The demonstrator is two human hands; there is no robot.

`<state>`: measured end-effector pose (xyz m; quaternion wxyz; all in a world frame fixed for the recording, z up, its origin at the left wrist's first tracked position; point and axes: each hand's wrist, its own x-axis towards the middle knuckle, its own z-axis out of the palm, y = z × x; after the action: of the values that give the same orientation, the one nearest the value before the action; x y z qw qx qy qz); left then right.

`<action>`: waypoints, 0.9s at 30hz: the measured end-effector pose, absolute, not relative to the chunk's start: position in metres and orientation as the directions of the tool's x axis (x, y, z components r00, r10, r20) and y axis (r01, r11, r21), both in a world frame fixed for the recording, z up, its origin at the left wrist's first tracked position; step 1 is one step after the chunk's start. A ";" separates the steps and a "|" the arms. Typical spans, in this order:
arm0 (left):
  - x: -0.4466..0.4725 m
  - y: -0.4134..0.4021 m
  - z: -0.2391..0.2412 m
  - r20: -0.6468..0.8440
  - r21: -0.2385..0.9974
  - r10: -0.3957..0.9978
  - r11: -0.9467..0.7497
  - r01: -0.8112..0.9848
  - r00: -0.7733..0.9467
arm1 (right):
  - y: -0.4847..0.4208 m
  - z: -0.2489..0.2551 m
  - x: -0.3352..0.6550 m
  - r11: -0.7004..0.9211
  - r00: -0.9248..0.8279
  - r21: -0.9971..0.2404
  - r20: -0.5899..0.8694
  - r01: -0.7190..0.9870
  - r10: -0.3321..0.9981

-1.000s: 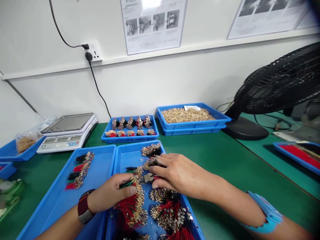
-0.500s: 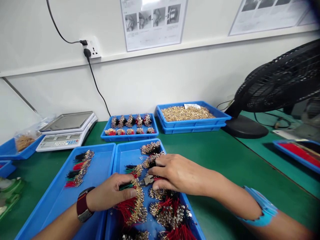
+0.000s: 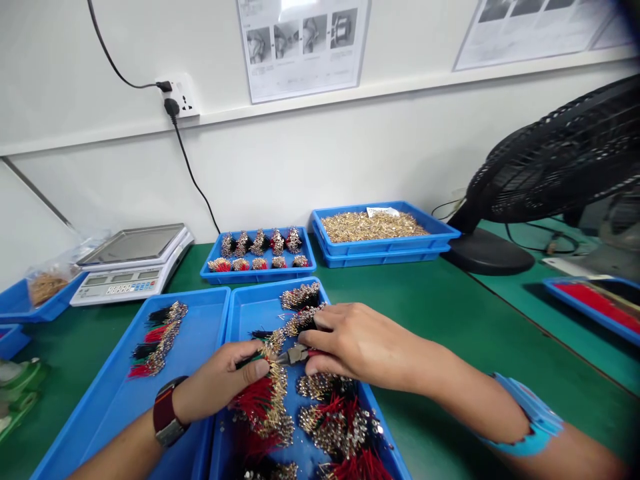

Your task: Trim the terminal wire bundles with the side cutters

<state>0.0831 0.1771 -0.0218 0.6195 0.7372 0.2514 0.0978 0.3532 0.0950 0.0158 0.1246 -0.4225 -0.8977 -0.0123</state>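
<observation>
My right hand [image 3: 357, 347] is closed around pliers [image 3: 294, 355] with a red handle, their jaws pointing left. The tips of the jaws touch or nearly touch the gold metal ends beside my left hand [image 3: 220, 380]. Thumb and fingers of that hand pinch a bundle of thin wires [image 3: 257, 400], red and dark, tipped with gold terminals. Both hands are over the right blue tray [image 3: 250, 303]. More wire bundles [image 3: 345, 427] with round silvery ends lie in it, under and beside my right hand. Whether the jaws grip a single terminal is too small to see.
The left blue tray [image 3: 200, 310] holds a row of bundles [image 3: 159, 340]. Behind are a smaller tray of bundles [image 3: 257, 275], stacked trays [image 3: 390, 250] of gold terminals and a weighing scale [image 3: 133, 263]. A black fan [image 3: 490, 253] stands at right.
My left hand has shifted slightly left and up, its thumb lifting a little. The pliers' jaws now sit a bit further left, at the gold ends. The view has moved slightly.
</observation>
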 end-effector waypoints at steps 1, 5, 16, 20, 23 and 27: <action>0.083 0.177 -0.023 -0.174 0.966 0.514 -0.078 0.248 0.840 | 0.095 0.015 0.353 0.635 -0.603 -0.061 0.254 0.770 0.756; 0.082 0.179 -0.024 -0.143 0.960 0.546 -0.126 0.250 0.825 | 0.095 0.012 0.353 0.626 -0.594 -0.030 0.284 0.779 0.753; 0.084 0.176 -0.015 -0.072 0.877 0.535 -0.368 0.309 0.842 | 0.097 0.012 0.353 0.644 -0.611 -0.115 0.228 0.756 0.758; 0.084 0.175 -0.014 -0.072 0.867 0.533 -0.384 0.317 0.843 | 0.099 0.012 0.353 0.648 -0.615 -0.147 0.213 0.748 0.759; 0.084 0.174 -0.014 -0.079 0.863 0.525 -0.389 0.322 0.847 | 0.099 0.012 0.354 0.657 -0.629 -0.150 0.199 0.739 0.752; 0.084 0.173 -0.016 -0.096 0.870 0.514 -0.372 0.323 0.852 | 0.096 0.013 0.354 0.648 -0.622 -0.132 0.189 0.750 0.760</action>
<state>0.0841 0.1734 -0.0163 0.4993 0.8227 0.2544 0.0959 0.3541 0.0964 0.0131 0.1143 -0.4192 -0.9005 0.0202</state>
